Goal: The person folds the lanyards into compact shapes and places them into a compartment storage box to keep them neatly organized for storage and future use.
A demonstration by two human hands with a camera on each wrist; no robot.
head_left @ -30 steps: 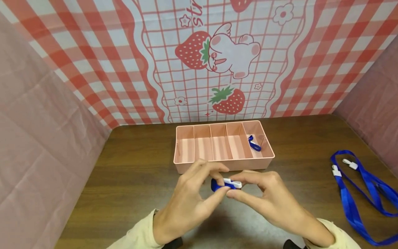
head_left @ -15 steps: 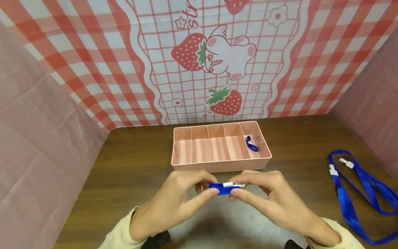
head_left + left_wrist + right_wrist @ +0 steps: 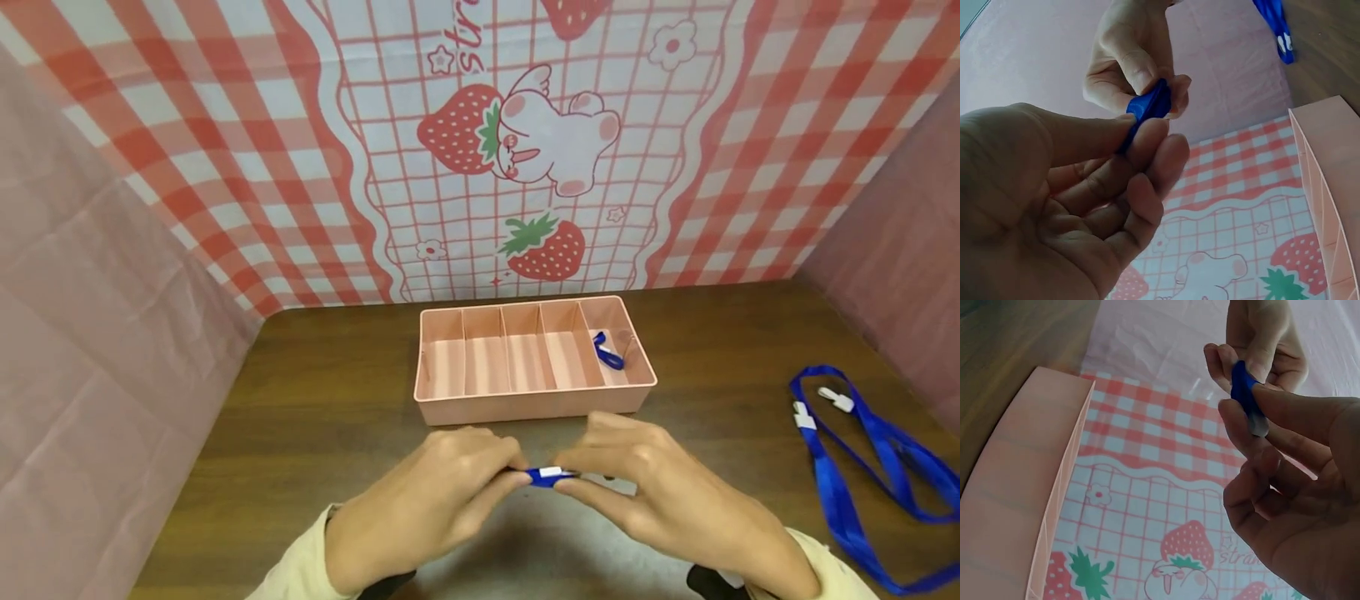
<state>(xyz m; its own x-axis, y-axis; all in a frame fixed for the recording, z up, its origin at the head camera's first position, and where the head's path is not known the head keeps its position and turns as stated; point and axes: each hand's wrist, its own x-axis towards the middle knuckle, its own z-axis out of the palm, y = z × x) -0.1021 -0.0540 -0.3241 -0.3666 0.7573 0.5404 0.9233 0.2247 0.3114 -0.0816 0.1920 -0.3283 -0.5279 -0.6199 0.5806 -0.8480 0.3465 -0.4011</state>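
Observation:
Between both hands, in front of the pink box, is a small folded blue lanyard (image 3: 542, 478) with a white clip. My left hand (image 3: 427, 500) pinches its left end between thumb and fingers. The right end is pinched by my right hand (image 3: 660, 492). In the left wrist view the folded blue strap (image 3: 1150, 106) spans the two sets of fingertips. From the right wrist, the blue strap (image 3: 1244, 390) shows with a pale end by the right fingers. Much of the lanyard is covered by fingers.
The pink divided box (image 3: 532, 406) stands near the back of the wooden table (image 3: 322, 375). Its rightmost compartment holds another folded blue lanyard (image 3: 609, 357). Loose blue lanyards (image 3: 836, 492) with white clips lie at the right. A checked cloth (image 3: 285, 167) hangs behind.
The left hand has shifted its grip to the lanyard's left end. Both hands now hold the folded lanyard slightly lower in the head view, and less of it shows.

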